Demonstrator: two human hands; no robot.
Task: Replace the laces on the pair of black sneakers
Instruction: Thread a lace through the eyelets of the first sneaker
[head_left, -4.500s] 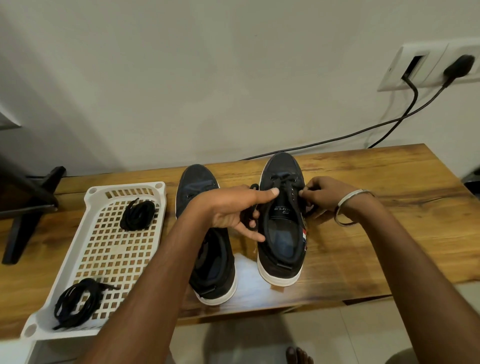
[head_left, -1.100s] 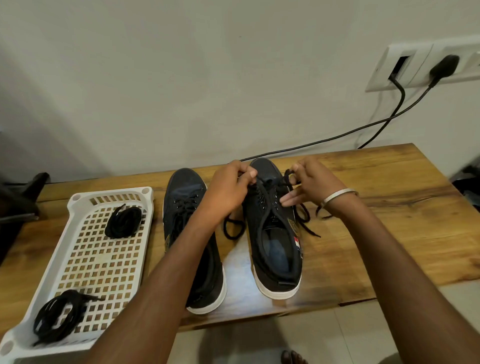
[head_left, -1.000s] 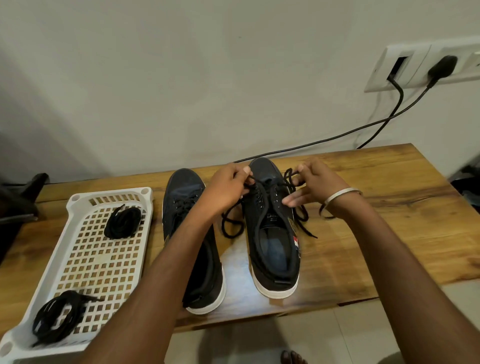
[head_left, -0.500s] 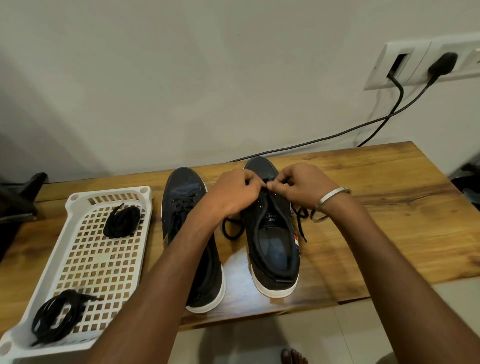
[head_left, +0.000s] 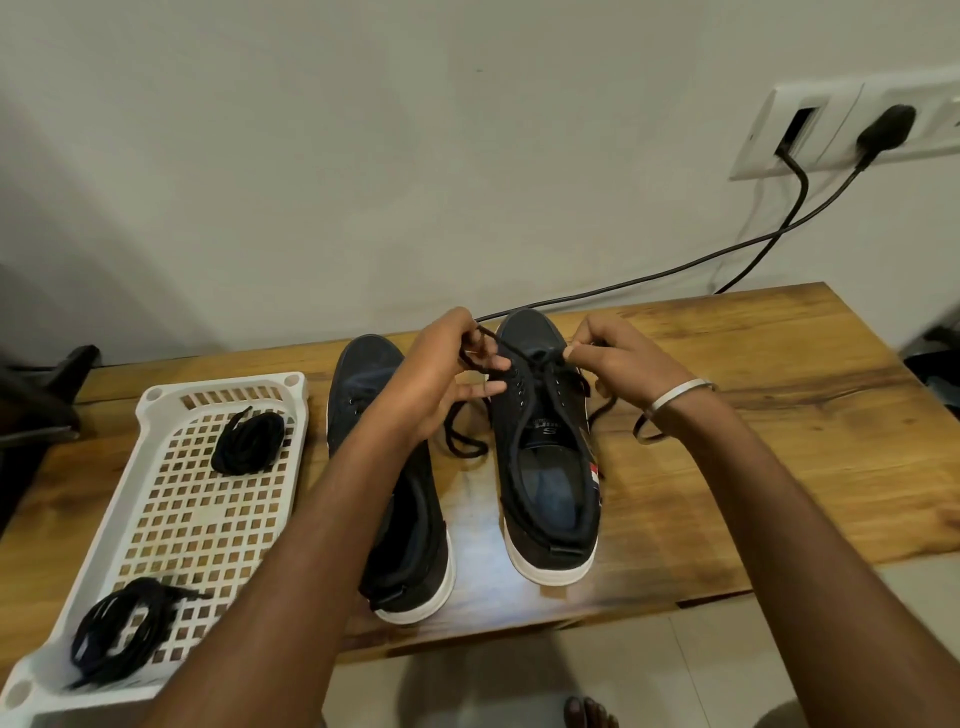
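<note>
Lace is looking limp and light, both hands pinching it above the right sneaker: left hand on a loop, right hand at the eyelets

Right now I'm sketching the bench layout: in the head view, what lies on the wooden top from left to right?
white tray with lace bundles → left sneaker → right sneaker → bare wooden top

Glossy wood table, matt cloth sneakers, plastic tray.
</note>
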